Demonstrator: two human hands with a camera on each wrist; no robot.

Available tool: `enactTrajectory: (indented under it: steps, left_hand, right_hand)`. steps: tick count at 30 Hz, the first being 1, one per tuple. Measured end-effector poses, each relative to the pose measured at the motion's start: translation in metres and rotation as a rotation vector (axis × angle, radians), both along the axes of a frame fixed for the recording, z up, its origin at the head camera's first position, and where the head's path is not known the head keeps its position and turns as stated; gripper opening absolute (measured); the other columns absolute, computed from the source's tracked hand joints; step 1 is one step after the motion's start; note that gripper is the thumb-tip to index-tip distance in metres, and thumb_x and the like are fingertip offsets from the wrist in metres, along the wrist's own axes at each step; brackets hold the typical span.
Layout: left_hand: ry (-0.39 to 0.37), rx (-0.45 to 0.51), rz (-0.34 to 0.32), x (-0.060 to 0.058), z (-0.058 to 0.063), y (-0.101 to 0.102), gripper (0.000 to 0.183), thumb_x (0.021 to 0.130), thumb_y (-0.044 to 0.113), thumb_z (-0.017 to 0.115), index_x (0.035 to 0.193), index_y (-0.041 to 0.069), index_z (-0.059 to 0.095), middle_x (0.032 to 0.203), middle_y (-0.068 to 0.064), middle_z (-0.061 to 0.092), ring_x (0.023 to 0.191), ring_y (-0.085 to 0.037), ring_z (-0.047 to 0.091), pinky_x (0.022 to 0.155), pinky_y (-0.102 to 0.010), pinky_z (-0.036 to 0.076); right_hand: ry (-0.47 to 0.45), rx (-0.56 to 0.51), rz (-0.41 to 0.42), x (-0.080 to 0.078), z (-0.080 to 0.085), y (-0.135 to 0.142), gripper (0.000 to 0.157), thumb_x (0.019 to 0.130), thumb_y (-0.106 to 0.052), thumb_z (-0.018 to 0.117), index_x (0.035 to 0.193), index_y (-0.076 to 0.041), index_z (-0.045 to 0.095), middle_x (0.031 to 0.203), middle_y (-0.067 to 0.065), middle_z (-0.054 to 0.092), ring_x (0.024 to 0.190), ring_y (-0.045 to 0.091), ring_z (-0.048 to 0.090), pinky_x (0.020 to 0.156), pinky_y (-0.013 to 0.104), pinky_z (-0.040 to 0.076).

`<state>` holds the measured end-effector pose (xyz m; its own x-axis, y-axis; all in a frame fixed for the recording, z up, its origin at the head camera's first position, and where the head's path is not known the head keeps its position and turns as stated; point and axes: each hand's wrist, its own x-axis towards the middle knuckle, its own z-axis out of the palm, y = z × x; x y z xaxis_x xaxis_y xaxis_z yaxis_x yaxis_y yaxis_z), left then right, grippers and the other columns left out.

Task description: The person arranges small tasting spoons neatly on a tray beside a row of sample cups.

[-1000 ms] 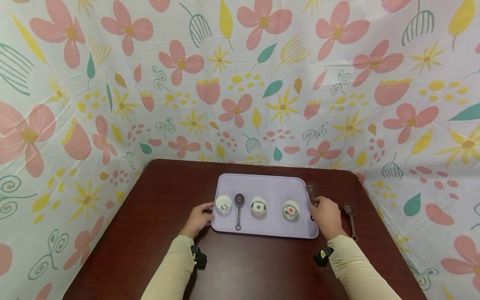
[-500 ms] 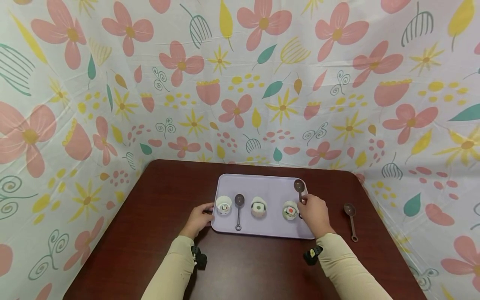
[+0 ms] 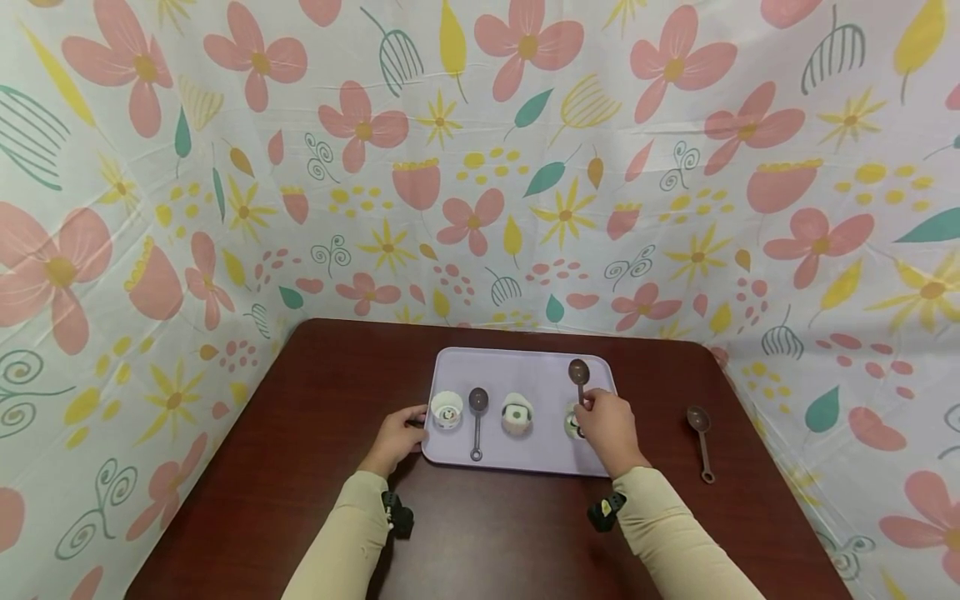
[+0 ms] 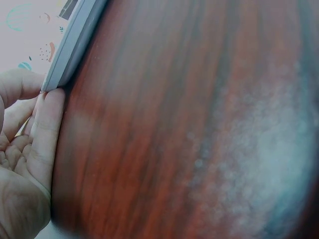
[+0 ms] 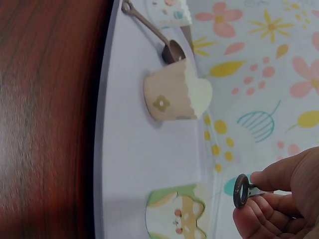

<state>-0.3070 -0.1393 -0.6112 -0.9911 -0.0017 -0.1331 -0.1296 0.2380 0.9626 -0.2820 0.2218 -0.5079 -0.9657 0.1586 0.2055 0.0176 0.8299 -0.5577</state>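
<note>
My right hand pinches the handle of a brown measuring spoon over the right part of a lilac tray. In the right wrist view the handle's ring end sticks out between thumb and fingers. Below that hand stands a green paper cup with an animal print, partly covered by the hand in the head view. My left hand grips the tray's left edge, thumb above and fingers beneath. On the tray are a white paper cup, a second measuring spoon and a beige paper cup holding a white block.
A third measuring spoon lies on the dark wooden table to the right of the tray. Floral cloth hangs behind the table and along both sides.
My right hand has moved left with the measuring spoon, from beyond the tray's right edge to over the tray and the green cup. The left hand stays at the tray's edge.
</note>
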Motion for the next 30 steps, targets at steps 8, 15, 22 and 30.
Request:
enactTrajectory:
  steps: [8, 15, 22, 30]
  left_hand:
    - [-0.001, -0.016, 0.004, 0.001, 0.001, 0.0, 0.052, 0.085, -0.006, 0.067, 0.137, 0.001, 0.061, 0.118, -0.014, 0.061, 0.091, -0.023, 0.061, 0.073, -0.039, 0.061]
    - [-0.003, -0.017, 0.001, 0.0, 0.001, 0.0, 0.052, 0.085, -0.006, 0.067, 0.137, 0.001, 0.061, 0.118, -0.014, 0.061, 0.091, -0.023, 0.061, 0.073, -0.039, 0.061]
    - [-0.01, -0.021, -0.003, -0.002, 0.0, 0.0, 0.053, 0.085, -0.005, 0.067, 0.137, 0.002, 0.061, 0.119, -0.014, 0.061, 0.093, -0.024, 0.061, 0.075, -0.039, 0.061]
    - [-0.017, -0.009, 0.002, -0.002, -0.001, -0.002, 0.052, 0.085, -0.004, 0.068, 0.136, 0.002, 0.062, 0.118, -0.013, 0.061, 0.092, -0.024, 0.06, 0.073, -0.039, 0.06]
  right_hand:
    - [0.023, 0.004, 0.025, -0.002, -0.004, -0.015, 0.019, 0.087, -0.011, 0.068, 0.1, 0.002, 0.075, 0.078, 0.005, 0.07, 0.071, 0.022, 0.063, 0.062, 0.037, 0.052]
    - [0.02, -0.019, 0.015, -0.002, -0.009, -0.024, 0.019, 0.087, -0.011, 0.069, 0.099, 0.002, 0.074, 0.077, 0.006, 0.069, 0.074, 0.026, 0.065, 0.067, 0.043, 0.055]
    - [-0.025, -0.057, 0.01, -0.001, -0.015, -0.032, 0.018, 0.089, -0.012, 0.07, 0.099, 0.003, 0.073, 0.079, 0.008, 0.069, 0.068, 0.022, 0.066, 0.064, 0.04, 0.055]
    - [-0.068, -0.056, 0.019, 0.002, -0.024, -0.039, 0.017, 0.09, -0.012, 0.07, 0.097, 0.002, 0.073, 0.074, 0.007, 0.066, 0.058, 0.015, 0.063, 0.062, 0.037, 0.053]
